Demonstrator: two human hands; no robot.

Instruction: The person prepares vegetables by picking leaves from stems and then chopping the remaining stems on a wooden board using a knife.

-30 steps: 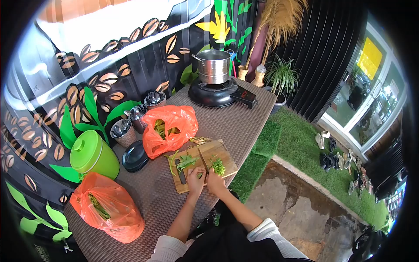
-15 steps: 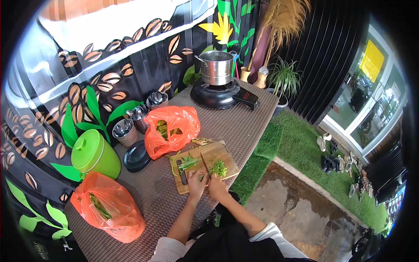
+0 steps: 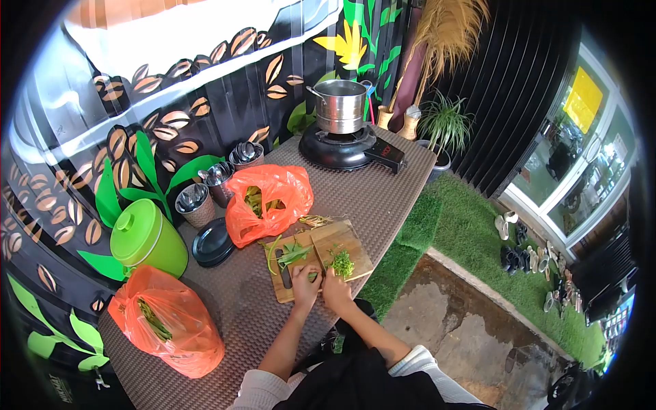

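Note:
A wooden cutting board (image 3: 355,239) lies at the table's near edge. My right hand (image 3: 337,292) is closed round the handle of a knife (image 3: 318,255), whose blade points away from me across the board. Just left of it, my left hand (image 3: 305,285) is closed on some green stems, partly hidden by the fingers. Chopped greens (image 3: 342,264) are heaped to the right of the blade. Uncut leafy greens (image 3: 293,253) rest on the board's left part, above my left hand.
An orange plastic bag of greens (image 3: 270,205) stands behind the board, another orange bag (image 3: 167,324) at left. Black plates (image 3: 213,244), cutlery cups (image 3: 196,205) and a green lidded container (image 3: 148,239) line the wall side. A metal pot (image 3: 339,107) sits on a portable stove (image 3: 339,150).
Both hands stay over the board with the knife between the greens. My left hand's fingers have shifted slightly; the camera view has moved a little.

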